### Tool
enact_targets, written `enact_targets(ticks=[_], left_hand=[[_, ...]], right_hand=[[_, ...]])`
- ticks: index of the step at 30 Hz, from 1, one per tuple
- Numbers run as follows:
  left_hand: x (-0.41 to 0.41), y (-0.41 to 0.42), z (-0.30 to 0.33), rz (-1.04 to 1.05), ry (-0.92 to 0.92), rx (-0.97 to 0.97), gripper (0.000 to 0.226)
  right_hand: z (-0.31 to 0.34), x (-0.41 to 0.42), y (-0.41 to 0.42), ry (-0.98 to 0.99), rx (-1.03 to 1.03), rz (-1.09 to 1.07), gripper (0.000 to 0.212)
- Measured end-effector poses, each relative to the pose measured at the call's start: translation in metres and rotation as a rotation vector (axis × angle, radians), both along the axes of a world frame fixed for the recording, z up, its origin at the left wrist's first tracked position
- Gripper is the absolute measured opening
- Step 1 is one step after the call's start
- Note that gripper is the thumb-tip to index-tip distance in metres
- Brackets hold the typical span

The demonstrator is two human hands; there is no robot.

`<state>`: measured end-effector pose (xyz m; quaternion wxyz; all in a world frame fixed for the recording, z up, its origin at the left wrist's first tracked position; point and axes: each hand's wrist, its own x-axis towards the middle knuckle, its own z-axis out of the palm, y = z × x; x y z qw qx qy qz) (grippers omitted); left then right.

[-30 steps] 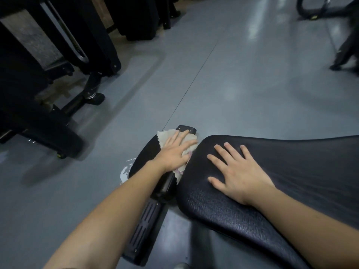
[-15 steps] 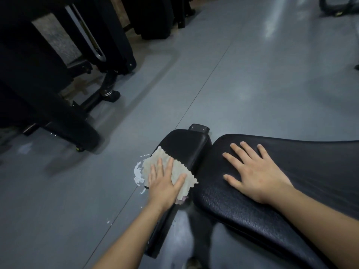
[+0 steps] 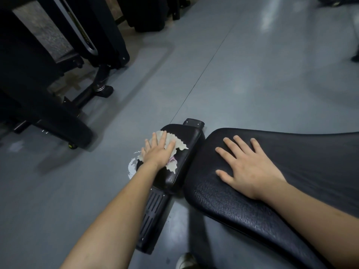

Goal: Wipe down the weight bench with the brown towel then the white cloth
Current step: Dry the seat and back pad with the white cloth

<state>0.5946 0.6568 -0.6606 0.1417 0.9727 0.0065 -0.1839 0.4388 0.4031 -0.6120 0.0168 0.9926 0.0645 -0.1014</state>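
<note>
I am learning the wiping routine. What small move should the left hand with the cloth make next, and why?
Probably slide the left hand and its cloth toward the small pad's far right part, which shows bare black. The right hand lies flat on the large pad, steadying it.

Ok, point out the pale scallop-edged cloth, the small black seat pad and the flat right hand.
pale scallop-edged cloth (image 3: 179,144): head view, far scalloped edge.
small black seat pad (image 3: 191,135): head view, bare far corner.
right hand (image 3: 249,165): head view, back of hand.
</note>
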Motion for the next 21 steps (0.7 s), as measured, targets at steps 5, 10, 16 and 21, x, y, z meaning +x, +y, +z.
enact_targets(ticks=[5, 10, 16, 21], left_hand=[[0.006, -0.006, 0.003, -0.144, 0.010, 0.007, 0.064], [-0.001, -0.027, 0.007, -0.400, -0.047, -0.043, 0.062], [0.013, -0.062, 0.008, -0.506, -0.083, 0.005, 0.065], [0.026, -0.090, 0.001, -0.516, -0.130, -0.026, 0.044]], right_hand=[[-0.001, 0.000, 0.000, -0.007, 0.010, -0.001, 0.085], [0.000, 0.000, 0.000, -0.002, 0.006, 0.001, 0.085], [-0.001, 0.000, 0.000, -0.003, 0.006, -0.002, 0.086], [0.000, 0.000, 0.000, -0.003, 0.007, -0.006, 0.086]])
